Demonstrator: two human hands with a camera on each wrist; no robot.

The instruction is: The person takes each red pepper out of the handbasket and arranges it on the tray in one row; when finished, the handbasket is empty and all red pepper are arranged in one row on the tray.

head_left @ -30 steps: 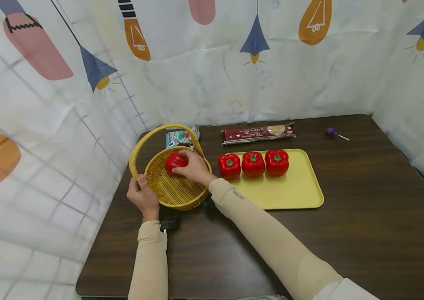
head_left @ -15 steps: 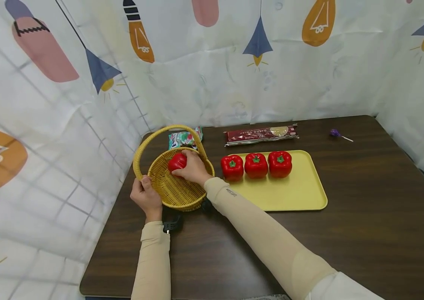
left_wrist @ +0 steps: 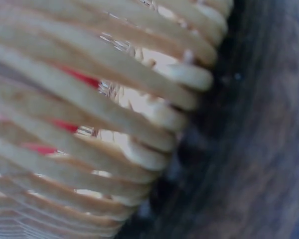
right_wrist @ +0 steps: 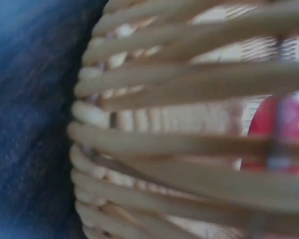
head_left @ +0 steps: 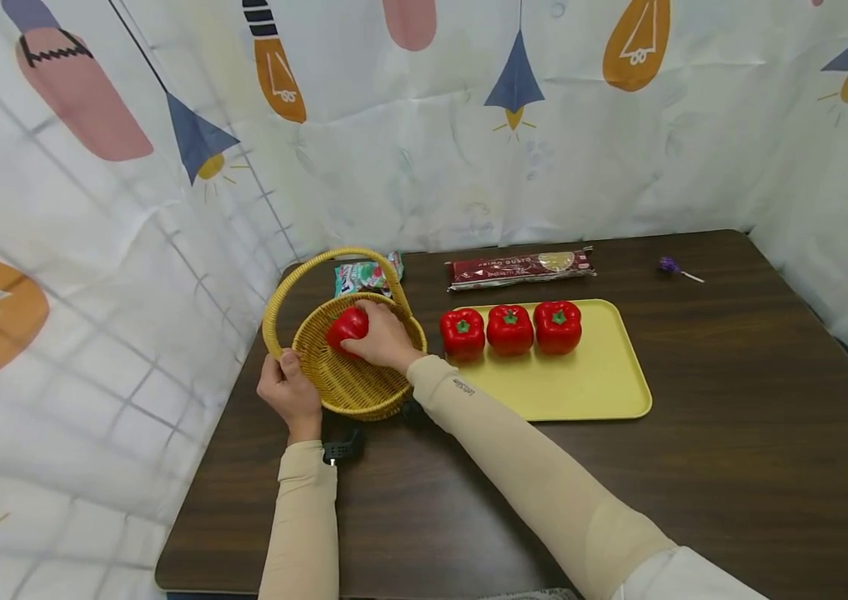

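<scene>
A yellow wicker basket (head_left: 363, 392) with a tall arched handle stands at the left of the table. My left hand (head_left: 292, 396) grips its near-left rim, by the foot of the handle. Inside the basket, my right hand (head_left: 384, 335) holds a red bell pepper (head_left: 346, 331) between thumb and fingers. Through the wicker gaps, the right wrist view shows part of the red pepper (right_wrist: 276, 119); the left wrist view shows only thin red slivers behind the basket wall (left_wrist: 89, 109). Three more red peppers (head_left: 511, 331) with green stems sit in a row on a yellow tray (head_left: 581, 392).
Behind the basket lies a green and red snack packet (head_left: 352, 277). A long dark red package (head_left: 521, 269) lies behind the tray. A purple lollipop (head_left: 669, 265) is at the back right of the dark wooden table (head_left: 739, 400). Printed curtains surround the back and left.
Within the basket, the held pepper has shifted slightly left and tilted in my right hand. My left hand keeps its grip on the rim, and the tray's peppers stay put.
</scene>
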